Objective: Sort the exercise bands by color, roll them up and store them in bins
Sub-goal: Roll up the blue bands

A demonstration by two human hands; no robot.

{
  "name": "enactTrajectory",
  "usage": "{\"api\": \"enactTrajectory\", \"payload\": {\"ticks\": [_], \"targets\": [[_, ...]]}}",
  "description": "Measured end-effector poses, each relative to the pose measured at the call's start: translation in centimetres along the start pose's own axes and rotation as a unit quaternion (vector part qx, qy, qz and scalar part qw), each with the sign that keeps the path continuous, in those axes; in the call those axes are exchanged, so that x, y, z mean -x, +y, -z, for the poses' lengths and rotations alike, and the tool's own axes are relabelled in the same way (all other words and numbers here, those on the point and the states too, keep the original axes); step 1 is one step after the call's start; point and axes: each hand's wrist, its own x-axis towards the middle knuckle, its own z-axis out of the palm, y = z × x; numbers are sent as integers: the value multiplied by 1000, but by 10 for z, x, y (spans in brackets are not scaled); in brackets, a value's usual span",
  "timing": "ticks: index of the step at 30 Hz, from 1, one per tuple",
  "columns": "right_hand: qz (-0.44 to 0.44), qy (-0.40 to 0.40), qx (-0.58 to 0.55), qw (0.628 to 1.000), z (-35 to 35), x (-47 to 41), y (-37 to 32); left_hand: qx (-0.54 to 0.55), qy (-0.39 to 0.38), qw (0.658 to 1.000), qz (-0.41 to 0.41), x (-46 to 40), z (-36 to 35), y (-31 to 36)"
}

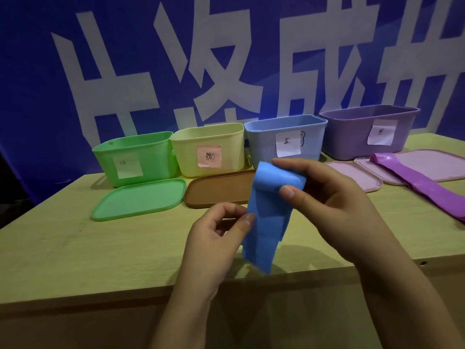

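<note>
Right hand pinches the blue band's rolled top; left hand pinches its edge.

The blue band looks like smooth, matt rubber. The bins are smooth plastic with paper labels. The surface is pale matt wood.

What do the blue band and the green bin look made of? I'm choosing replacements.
Blue band: probably thin latex or rubber with a matte finish; it drapes limply and curls over at the top. Green bin: likely moulded plastic with a smooth, faintly glossy finish; it has rigid walls and a rolled rim.
</note>
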Motion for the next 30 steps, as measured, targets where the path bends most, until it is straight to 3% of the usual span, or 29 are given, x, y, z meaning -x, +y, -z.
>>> {"api": "enactTrajectory", "payload": {"ticks": [7,19,24,30], "targets": [[3,5,17,1000,-2,-2,-4,-14,-8,999,-47,2,4,5],[-1,-20,-38,999,3,-2,-10,86,-86,993,9,-4,6,12],[0,-17,-82,996,1,0,-9,53,-49,997,34,-2,-1,15],[-17,-14,-134,991,2,-1,-1,-12,-16,1000,-15,0,-4,13]]}}
